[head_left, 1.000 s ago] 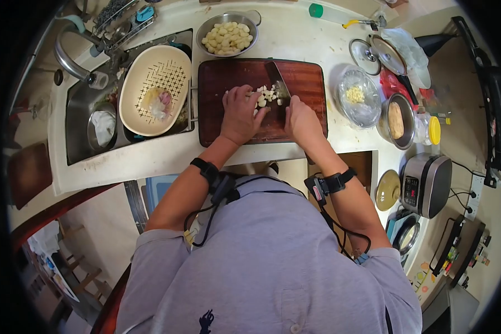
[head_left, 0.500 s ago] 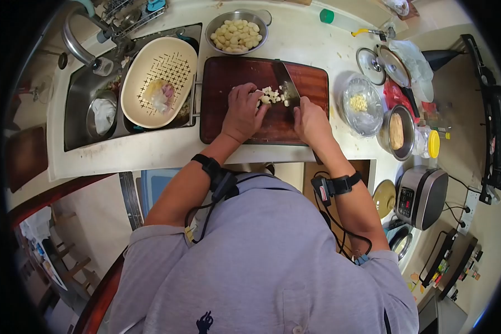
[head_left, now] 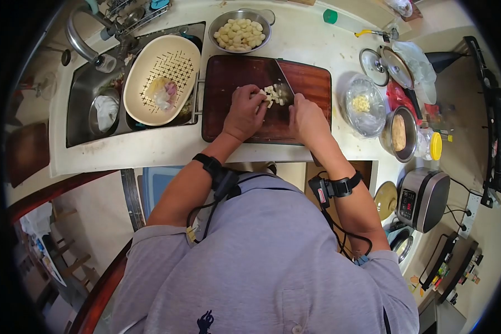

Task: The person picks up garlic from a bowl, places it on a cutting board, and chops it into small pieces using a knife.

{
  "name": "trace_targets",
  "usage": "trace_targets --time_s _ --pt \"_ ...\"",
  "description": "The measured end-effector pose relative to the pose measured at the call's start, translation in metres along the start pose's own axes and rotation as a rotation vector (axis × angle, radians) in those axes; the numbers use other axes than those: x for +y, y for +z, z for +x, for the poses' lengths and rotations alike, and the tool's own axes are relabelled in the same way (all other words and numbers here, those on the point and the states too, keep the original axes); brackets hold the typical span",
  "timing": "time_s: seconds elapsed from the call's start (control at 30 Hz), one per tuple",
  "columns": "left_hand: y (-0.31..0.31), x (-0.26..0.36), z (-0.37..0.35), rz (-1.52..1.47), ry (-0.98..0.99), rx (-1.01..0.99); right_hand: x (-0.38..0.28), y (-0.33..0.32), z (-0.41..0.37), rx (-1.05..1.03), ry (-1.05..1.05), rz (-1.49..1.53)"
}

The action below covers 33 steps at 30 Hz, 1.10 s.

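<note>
Chopped bits: the small pale bits (head_left: pixel 275 97) sit in a loose pile on the dark red board (head_left: pixel 221 75), between the two hands.
Left hand: the left hand (head_left: pixel 245 113) is at the left side of the pile, with bent fingers touching its edge. I cannot tell if its grip is closed on a bit.
Right hand: the right hand (head_left: pixel 310 120) has its grip clamped on the handle of the knife (head_left: pixel 285 77).
Knife: its wide blade is just right of the bits, and its far end is by the back edge of the board.
Behind the board: a metal bowl (head_left: pixel 240 50) full of bigger pale lumps is on the white surface (head_left: pixel 303 34).
Left of the board: a cream basket (head_left: pixel 132 104) with holes is over the sink (head_left: pixel 77 129), with some scraps in it.
Right of the board: a clear bowl (head_left: pixel 365 126) holds more small bits. Near it, a steel bowl (head_left: pixel 413 137) holds a long tan thing, beside a jar with a yellow lid (head_left: pixel 435 146).
</note>
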State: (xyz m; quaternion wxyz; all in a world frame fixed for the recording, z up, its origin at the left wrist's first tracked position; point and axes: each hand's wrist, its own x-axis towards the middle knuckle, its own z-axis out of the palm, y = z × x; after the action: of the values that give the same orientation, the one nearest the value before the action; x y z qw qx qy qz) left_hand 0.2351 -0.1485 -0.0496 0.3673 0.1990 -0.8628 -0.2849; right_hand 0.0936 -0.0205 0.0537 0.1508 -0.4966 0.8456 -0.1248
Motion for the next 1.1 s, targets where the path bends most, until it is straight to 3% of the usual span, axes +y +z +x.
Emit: trace_targets --time_s 0.17,0.37,0.57,0.67,1.1 --pt "-0.001 0.0 0.0 -0.001 0.021 0.003 0.003 0.033 -0.005 0.026 0.006 0.001" --pt "0.002 -0.002 -0.001 -0.043 0.005 0.013 -0.006 -0.002 -0.003 0.016 -0.001 0.027" --pt "0.005 0.0 0.001 -0.051 -0.021 0.128 0.008 0.03 -0.005 0.042 0.011 0.014" --pt "0.007 -0.006 -0.001 0.007 -0.037 0.05 0.005 0.013 -0.002 0.007 0.003 0.006" --pt "0.007 -0.009 0.003 -0.018 0.025 0.11 -0.005 0.017 -0.003 0.057 -0.05 0.042"
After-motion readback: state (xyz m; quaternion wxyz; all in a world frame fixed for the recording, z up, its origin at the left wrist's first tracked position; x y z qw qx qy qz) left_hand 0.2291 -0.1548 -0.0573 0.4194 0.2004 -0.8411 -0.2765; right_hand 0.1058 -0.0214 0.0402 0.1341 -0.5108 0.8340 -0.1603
